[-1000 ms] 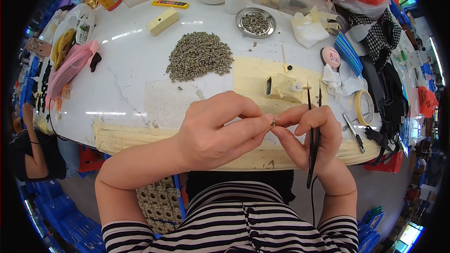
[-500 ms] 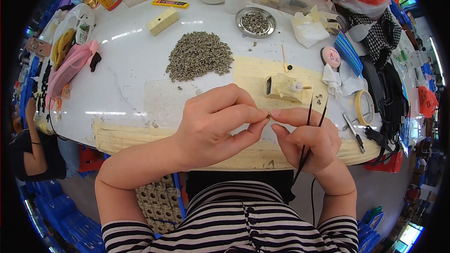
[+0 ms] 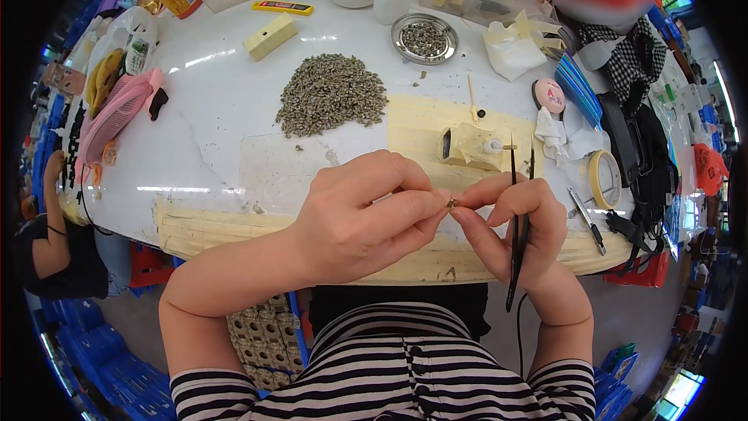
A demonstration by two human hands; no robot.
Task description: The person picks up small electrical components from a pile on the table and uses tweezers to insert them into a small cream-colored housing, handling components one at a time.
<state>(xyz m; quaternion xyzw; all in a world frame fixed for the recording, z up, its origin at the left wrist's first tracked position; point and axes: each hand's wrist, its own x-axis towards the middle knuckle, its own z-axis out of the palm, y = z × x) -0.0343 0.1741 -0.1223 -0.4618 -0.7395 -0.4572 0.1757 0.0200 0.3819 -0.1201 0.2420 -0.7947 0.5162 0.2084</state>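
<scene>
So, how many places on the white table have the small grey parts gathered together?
2. A big loose pile of small grey parts lies on the white table beyond the hands. A second lot fills the round metal dish farther back. Others may be hidden.

table: glossy white, smooth | dish: shiny metal | tweezers: matt black

Both hands meet fingertip to fingertip before the chest, left hand curled, right hand pinching.
</scene>
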